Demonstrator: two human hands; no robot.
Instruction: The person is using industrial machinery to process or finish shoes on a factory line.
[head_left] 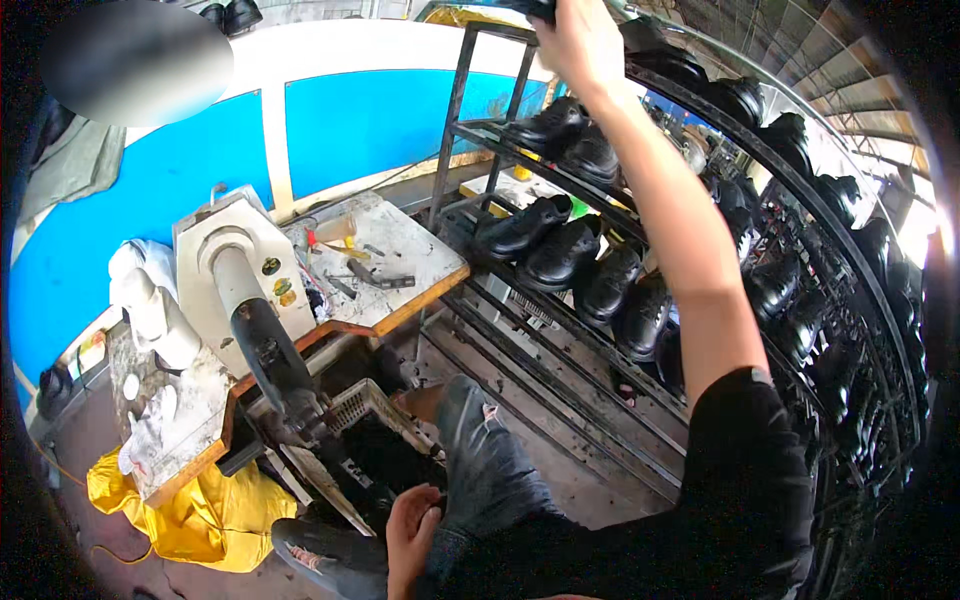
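High at the top of the view, my right hand (588,48) reaches over the upper end of the rack. Its fingers are closed on a black shoe (538,8), most of which the picture's edge cuts off. Low in front of my body, my left hand (410,528) rests by my thigh with its fingers curled in; nothing shows in it. Black shoes (562,255) stand side by side on the metal rack (462,90), several to a shelf, below and beside my right arm.
A white post machine (235,265) with a dark arm stands left on a worn workbench (400,235) with hand tools. Beneath the arm sits a crate (375,400) with dark contents. Yellow sacking (200,510) lies on the floor. A white-and-blue partition (380,120) runs behind.
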